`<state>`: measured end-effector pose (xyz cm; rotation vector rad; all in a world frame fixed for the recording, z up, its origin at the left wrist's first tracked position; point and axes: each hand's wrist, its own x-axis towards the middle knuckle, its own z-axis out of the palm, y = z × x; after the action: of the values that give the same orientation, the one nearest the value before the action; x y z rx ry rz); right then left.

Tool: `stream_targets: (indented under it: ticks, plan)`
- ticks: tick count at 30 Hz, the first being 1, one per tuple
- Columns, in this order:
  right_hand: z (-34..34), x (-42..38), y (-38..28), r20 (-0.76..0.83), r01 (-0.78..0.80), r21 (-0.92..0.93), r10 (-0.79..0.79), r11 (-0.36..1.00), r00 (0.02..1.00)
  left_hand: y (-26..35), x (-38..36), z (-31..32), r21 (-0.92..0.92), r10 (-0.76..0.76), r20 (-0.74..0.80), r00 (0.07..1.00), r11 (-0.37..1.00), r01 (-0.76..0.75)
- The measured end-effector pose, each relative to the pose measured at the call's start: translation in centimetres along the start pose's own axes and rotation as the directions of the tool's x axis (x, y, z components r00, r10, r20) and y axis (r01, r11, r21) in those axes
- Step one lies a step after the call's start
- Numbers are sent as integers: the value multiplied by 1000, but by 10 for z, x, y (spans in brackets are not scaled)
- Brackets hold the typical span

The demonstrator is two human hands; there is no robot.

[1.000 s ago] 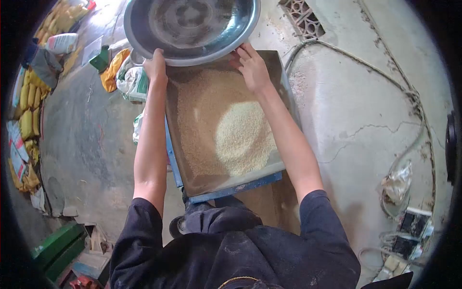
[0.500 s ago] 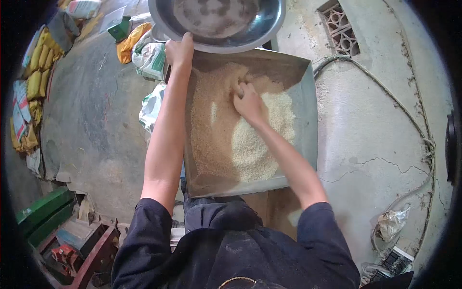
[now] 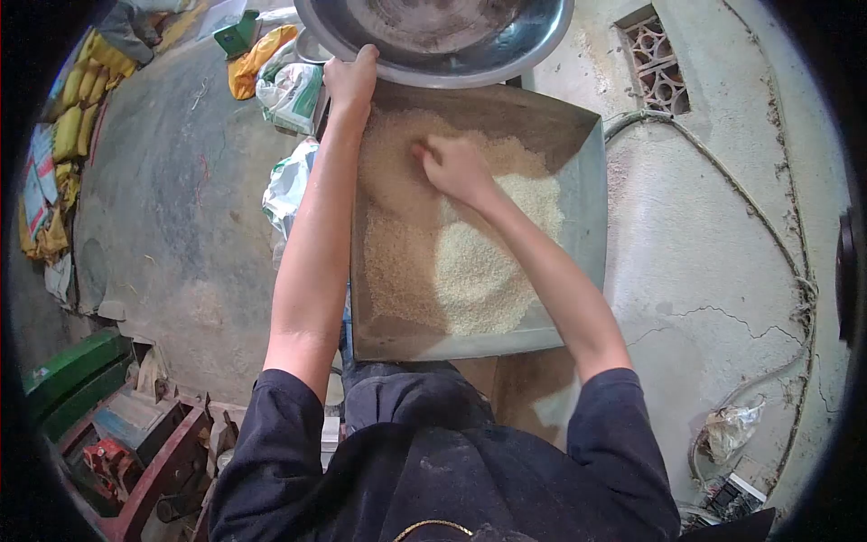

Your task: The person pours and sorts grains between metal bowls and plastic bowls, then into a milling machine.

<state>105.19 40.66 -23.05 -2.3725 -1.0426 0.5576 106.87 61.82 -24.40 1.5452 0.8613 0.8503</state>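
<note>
My left hand (image 3: pixel 350 83) is closed on the near left rim of a wide metal basin (image 3: pixel 535 41), which is tilted at the top of the view. Below the basin is a square metal hopper tray (image 3: pixel 585 226) holding pale grains that look like rice (image 3: pixel 483 285). My right hand (image 3: pixel 459 170) is over the upper part of the grain, its fingers curled and slightly blurred. Whether grains are inside the fingers is hidden. Shadow covers the left and upper part of the grain.
Plastic sacks (image 3: pixel 289 95) and a white bag (image 3: pixel 287 190) lie left of the tray. Yellow sacks (image 3: pixel 77 122) are piled at the far left. Red-framed machinery (image 3: pixel 163 470) stands lower left. A hose (image 3: pixel 713 158) runs along the wall at right, near a vent block (image 3: pixel 655 63).
My right hand has moved left and slightly up across the grain. The basin, with my left hand on it, has shifted a little up and right in view.
</note>
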Motion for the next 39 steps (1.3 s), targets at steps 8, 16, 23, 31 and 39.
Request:
stream_targets:
  ticks: [8, 16, 23, 31, 39]
  plan:
    - [66, 56, 5, -448, 356, -640, -707, 681, 547, 19, -7, -5, 167, -17, -1, 1000, 986, 17]
    - [-32, -28, -8, 230, 23, -486, 103, 873, 968, 27, -12, -7, 197, 60, 2, 998, 979, -59]
    - [73, -8, -51, -217, 223, -478, -360, 850, 907, 21, -7, -6, 210, 129, -6, 992, 970, -125]
    - [19, -58, -68, 279, 137, -908, 328, 396, 902, 20, -7, -4, 108, 125, -36, 992, 987, -120]
    - [121, -62, -44, -162, 219, -650, -414, 728, 896, 16, -5, -3, 120, 116, -26, 993, 986, -112]
